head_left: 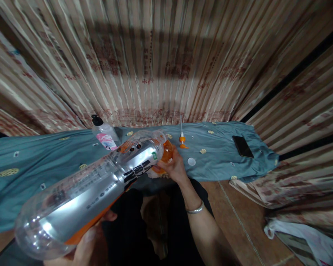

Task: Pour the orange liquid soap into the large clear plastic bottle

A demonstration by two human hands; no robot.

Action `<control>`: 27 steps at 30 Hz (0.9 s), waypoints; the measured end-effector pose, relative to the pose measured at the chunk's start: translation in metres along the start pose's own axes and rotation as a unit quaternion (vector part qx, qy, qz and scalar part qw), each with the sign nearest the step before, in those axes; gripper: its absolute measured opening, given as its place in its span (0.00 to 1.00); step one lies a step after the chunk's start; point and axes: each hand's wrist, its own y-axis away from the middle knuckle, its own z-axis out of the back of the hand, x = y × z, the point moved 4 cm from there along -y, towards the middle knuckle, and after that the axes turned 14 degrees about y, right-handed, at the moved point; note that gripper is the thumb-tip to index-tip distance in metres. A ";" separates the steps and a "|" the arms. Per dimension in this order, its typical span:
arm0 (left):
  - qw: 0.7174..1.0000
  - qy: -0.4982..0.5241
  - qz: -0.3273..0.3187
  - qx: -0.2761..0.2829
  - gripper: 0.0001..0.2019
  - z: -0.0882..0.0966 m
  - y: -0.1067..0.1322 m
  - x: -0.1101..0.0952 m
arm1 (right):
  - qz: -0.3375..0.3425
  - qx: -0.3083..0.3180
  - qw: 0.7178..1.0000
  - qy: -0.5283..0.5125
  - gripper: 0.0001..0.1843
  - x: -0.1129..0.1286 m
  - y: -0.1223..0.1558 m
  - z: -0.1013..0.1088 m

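Note:
My left hand grips the base end of a large clear plastic bottle with a silver and black label, tilted so its neck points away. Orange liquid lies along the bottle's lower side. My right hand is closed round a small clear container of orange liquid held at the big bottle's mouth. A silver bracelet circles my right wrist. Both hands hover over a surface covered with a teal cloth.
On the cloth stand a small clear pump bottle with a black top and pink label, an orange pump head with a white tube, a white cap and a black phone. Patterned curtains hang behind. A white plastic bag lies at lower right.

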 end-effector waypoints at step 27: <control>1.000 -0.003 0.001 0.001 0.39 -0.003 -0.002 0.001 | 0.011 0.009 1.000 0.014 0.37 -0.001 -0.001 -0.001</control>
